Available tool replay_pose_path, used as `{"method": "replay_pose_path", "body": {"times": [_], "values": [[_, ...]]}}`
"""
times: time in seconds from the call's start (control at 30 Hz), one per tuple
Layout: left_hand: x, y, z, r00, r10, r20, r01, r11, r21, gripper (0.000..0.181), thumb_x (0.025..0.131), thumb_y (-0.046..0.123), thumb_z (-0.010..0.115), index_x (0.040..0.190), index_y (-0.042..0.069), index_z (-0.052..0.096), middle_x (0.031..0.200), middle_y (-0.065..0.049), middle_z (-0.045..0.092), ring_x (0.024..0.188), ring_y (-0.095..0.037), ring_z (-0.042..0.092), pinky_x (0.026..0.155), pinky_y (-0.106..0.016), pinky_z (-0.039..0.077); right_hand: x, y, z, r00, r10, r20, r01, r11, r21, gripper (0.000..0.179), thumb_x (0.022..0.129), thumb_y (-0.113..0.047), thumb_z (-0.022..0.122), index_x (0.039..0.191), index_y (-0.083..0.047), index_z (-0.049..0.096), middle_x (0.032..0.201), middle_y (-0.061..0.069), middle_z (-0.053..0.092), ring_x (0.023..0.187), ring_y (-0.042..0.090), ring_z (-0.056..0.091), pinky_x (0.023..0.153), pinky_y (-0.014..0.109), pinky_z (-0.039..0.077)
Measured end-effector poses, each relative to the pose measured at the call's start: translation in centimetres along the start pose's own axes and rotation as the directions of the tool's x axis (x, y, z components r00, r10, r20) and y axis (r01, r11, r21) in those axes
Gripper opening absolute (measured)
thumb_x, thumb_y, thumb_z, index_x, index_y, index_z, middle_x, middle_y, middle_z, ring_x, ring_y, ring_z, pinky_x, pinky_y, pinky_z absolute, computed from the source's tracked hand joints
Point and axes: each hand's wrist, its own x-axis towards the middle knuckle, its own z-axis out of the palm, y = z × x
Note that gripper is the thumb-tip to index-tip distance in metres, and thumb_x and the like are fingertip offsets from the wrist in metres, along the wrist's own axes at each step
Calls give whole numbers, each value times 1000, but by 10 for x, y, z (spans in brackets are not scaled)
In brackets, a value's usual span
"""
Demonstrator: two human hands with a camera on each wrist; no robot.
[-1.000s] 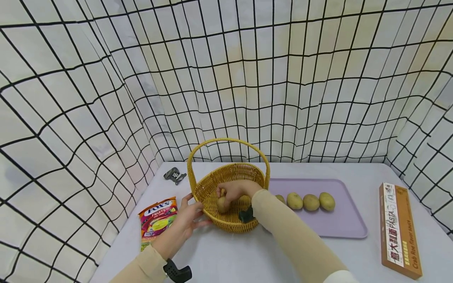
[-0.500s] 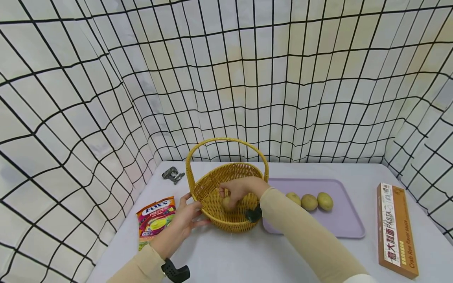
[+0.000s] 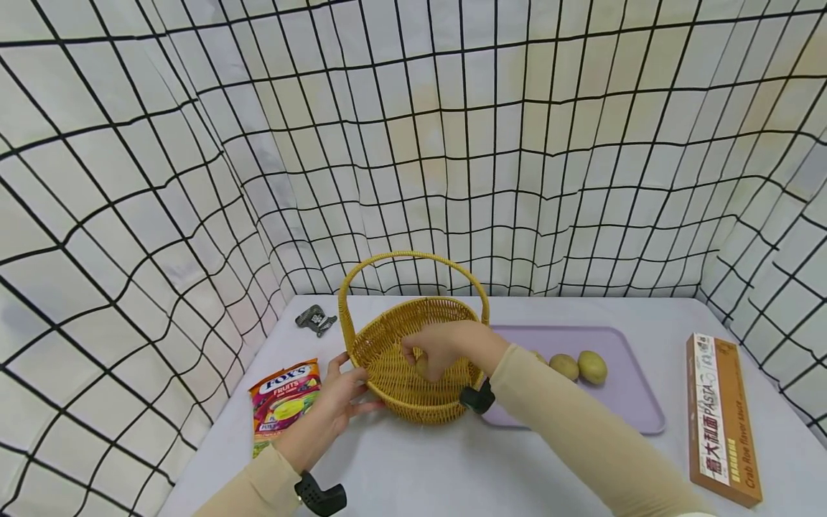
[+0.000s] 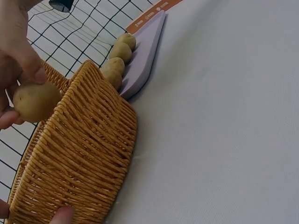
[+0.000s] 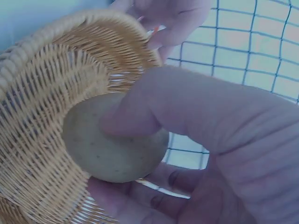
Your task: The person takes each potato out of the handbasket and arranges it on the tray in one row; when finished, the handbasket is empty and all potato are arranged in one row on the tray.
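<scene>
My right hand [image 3: 439, 348] pinches a potato [image 5: 114, 144] between thumb and fingers. In the head view it is over the yellow wicker basket [image 3: 381, 352], and the hand covers most of the potato. The left wrist view has the held potato [image 4: 36, 101] at the height of the basket rim [image 4: 60, 105]. My left hand [image 3: 339, 395] grips the basket's left side; fingertips press the outer weave in the left wrist view. Right of the basket, more potatoes [image 3: 592, 367] lie in a row on a purple tray [image 3: 620, 413], partly hidden by the right forearm.
A Fox's candy bag [image 3: 284, 402] lies left of the left hand. Farther back is a small black wrapper [image 3: 316, 319]. A long pasta box [image 3: 723, 420] lies at the right. Black netting [image 3: 413, 143] over white sheeting encloses the table's back and sides.
My right hand has shifted rightward inside the basket with the potato, and its forearm now hides more of the tray's potatoes. The left hand stays on the basket.
</scene>
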Motion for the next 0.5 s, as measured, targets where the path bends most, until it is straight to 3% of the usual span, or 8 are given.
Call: {"method": "replay_pose_path", "body": {"times": [0.27, 0.5], "values": [[1, 1, 0, 1000, -12, -1, 12, 1000, -7, 81, 100, 5, 47, 167, 16, 3, 159, -28, 33, 143, -49, 43, 94, -56, 60, -28, -12, -5, 999, -19, -27, 17, 996, -84, 31, 84, -6, 73, 106, -27, 67, 90, -7, 57, 80, 9, 50, 63, 22, 43], [1, 0, 0, 1000, -7, -4, 7, 1000, 7, 81, 99, 5, 46, 166, 15, 2, 158, -28, 33, 142, -49, 44, 91, -54, 62, -60, -10, -11, 998, -1, -64, -6, 993, -114, 28, 86, -5, 70, 101, -29, 67, 89, -6, 59, 80, 10, 51, 63, 22, 45]]}}
